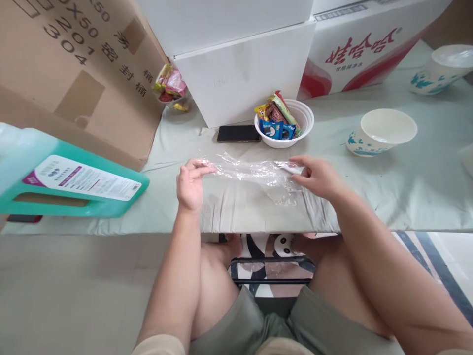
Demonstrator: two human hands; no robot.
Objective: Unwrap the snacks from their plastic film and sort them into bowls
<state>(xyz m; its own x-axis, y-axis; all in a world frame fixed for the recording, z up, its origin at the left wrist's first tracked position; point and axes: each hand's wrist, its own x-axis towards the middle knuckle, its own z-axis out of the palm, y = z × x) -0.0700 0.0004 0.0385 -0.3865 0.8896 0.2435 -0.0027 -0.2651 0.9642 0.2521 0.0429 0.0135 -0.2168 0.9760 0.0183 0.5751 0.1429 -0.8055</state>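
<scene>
A crumpled sheet of clear plastic film (246,170) stretches between my two hands, just over the pale green tablecloth. My left hand (191,185) pinches its left end between thumb and fingers. At the other end, my right hand (318,175) grips the film, with a white edge showing near the fingertips. Whether the film is a bag or a flat sheet I cannot tell. Beyond it lie a black phone (238,133) and a white bowl (306,121) with several wrapped snacks (278,118) in it.
A jug of green liquid (111,197) lies left beside a large cardboard carton (88,88). White boxes (244,74) and a red-and-white carton (358,54) stand behind. Two paper bowls (384,133) are at the right. A bag of sweets (172,86) sits by the carton. The table's front edge (258,231) is near my knees.
</scene>
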